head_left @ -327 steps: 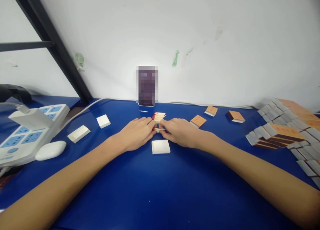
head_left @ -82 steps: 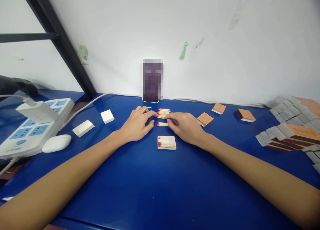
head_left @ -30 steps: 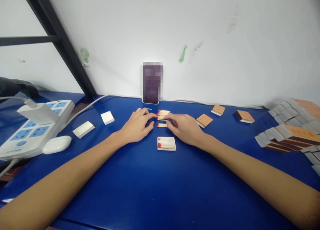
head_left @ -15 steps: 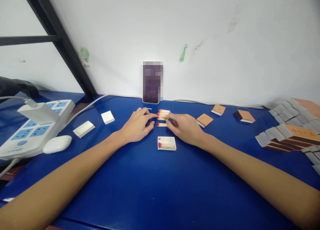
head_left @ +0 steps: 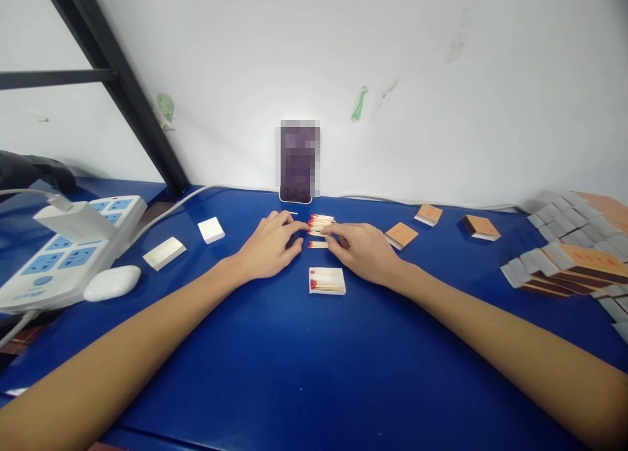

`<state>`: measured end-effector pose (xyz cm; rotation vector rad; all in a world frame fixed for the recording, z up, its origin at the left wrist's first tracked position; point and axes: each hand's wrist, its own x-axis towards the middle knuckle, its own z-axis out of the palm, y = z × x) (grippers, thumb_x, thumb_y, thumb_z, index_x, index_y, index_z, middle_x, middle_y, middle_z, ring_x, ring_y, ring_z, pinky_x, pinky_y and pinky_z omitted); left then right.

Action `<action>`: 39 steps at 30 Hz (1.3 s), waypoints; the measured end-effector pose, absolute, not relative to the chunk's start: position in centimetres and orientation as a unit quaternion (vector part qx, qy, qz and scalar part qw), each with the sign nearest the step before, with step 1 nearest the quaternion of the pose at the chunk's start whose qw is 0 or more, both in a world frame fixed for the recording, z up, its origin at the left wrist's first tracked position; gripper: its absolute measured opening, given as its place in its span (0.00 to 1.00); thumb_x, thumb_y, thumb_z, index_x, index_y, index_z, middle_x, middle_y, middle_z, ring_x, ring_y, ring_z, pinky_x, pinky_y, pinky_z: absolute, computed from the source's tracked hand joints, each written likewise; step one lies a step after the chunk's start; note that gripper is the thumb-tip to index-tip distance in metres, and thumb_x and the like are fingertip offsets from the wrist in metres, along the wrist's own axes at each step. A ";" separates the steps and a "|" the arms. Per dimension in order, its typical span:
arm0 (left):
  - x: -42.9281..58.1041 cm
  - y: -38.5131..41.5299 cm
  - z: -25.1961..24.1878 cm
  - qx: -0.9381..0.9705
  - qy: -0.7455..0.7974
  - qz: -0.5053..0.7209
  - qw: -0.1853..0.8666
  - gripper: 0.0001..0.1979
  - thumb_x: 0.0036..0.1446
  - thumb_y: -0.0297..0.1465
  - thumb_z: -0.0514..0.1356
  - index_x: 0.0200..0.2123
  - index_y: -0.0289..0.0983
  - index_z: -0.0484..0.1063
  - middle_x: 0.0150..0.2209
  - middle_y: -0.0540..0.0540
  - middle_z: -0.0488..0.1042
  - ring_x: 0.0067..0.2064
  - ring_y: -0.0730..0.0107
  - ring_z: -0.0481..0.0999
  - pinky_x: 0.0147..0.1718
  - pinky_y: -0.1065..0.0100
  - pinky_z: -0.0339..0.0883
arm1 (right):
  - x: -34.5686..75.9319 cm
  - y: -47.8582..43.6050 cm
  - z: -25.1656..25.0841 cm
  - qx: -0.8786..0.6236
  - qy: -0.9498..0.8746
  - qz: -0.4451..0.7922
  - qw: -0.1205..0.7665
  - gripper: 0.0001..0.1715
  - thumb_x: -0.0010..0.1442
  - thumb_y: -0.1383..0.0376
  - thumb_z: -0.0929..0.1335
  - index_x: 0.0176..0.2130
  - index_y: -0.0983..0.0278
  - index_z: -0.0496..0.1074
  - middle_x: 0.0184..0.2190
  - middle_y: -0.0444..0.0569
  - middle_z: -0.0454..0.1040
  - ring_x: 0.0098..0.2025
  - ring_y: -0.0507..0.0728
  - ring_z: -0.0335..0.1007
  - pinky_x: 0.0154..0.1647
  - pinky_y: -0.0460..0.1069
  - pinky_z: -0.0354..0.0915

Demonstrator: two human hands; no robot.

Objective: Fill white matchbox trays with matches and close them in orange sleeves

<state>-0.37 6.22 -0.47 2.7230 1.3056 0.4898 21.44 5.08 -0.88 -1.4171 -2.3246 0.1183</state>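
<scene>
A small pile of red-headed wooden matches [head_left: 321, 222] lies on the blue table, heads to the left. My left hand [head_left: 272, 247] rests beside it, thumb and index finger apart, the index fingertip at the match heads. From the other side, my right hand [head_left: 366, 251] reaches in with its index fingertip at the plain ends of the pile; its other fingers are partly hidden. The right thumb touches the end of a few separate matches [head_left: 318, 245] just nearer to me. Closer still lies a white matchbox tray [head_left: 336, 274], with several matches along its near side.
Two white trays [head_left: 164, 253] [head_left: 211, 230] and a white earbud case [head_left: 112, 283] lie left, by a power strip [head_left: 73, 258]. Orange matchboxes [head_left: 401, 235] lie right, before stacked boxes [head_left: 564, 268]. A phone [head_left: 299, 166] leans against the wall, a lone match [head_left: 293, 213] below it.
</scene>
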 end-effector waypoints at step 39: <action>-0.4 6.3 -0.4 0.893 0.404 0.185 0.070 0.14 0.65 0.32 0.51 0.49 0.40 0.71 0.42 0.45 0.68 0.43 0.62 0.65 0.47 0.58 0.60 | 21.5 5.0 -0.7 -0.502 -0.838 0.041 0.210 0.20 0.63 0.63 0.60 0.48 0.59 0.77 0.31 0.47 0.79 0.29 0.54 0.69 0.29 0.47 0.55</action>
